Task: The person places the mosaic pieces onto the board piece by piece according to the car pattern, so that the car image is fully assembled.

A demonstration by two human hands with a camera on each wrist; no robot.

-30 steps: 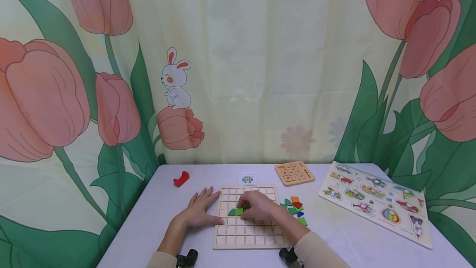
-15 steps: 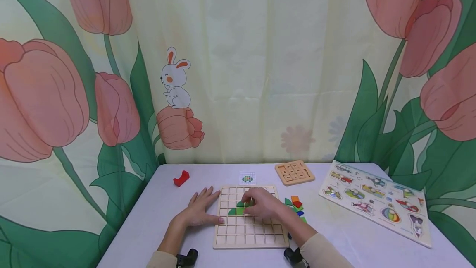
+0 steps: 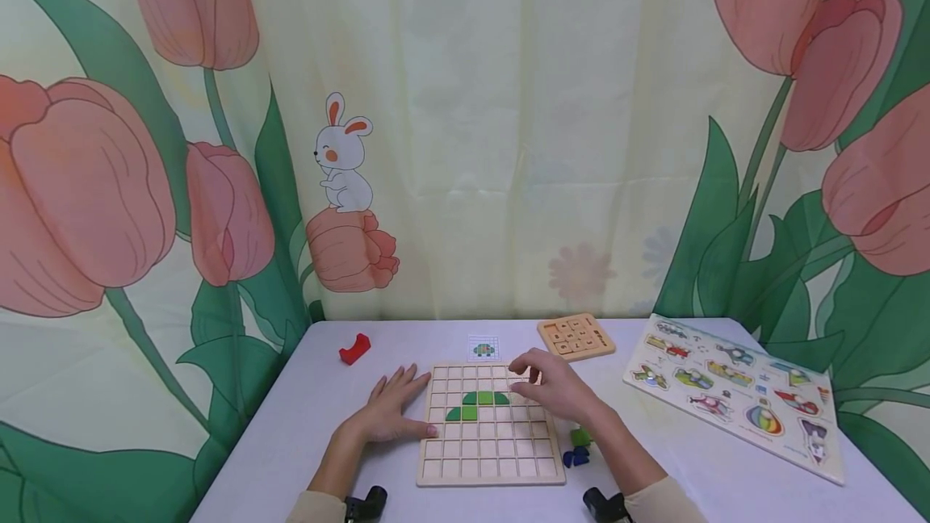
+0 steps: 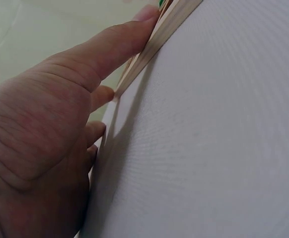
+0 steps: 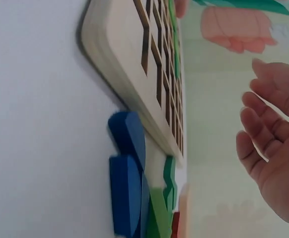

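Observation:
My left hand (image 3: 388, 414) lies with fingers spread on the table, its thumb (image 4: 119, 44) at the left rim of a wooden grid board (image 3: 490, 483). Above the board's upper right corner hovers my right hand (image 3: 555, 390), fingers loosely bent; the right wrist view shows nothing between them. In the grid, two light green squares (image 3: 485, 398) sit in neighbouring rows, flanked by dark green rounded pieces (image 3: 454, 415). Beside the board's right edge are loose blue pieces (image 5: 126, 196) and green pieces (image 3: 580, 437). My right hand and forearm hide other loose pieces in the head view.
A small pattern card (image 3: 483, 348) lies behind the board. A red curved piece (image 3: 354, 349) is at the back left. Toward the back right are a wooden number tray (image 3: 576, 337) and a large picture puzzle board (image 3: 734, 398).
My right hand has let go of the pieces in the grid and moved right and up, uncovering the upper row's light green square and right-hand dark green piece. My left hand has stayed put.

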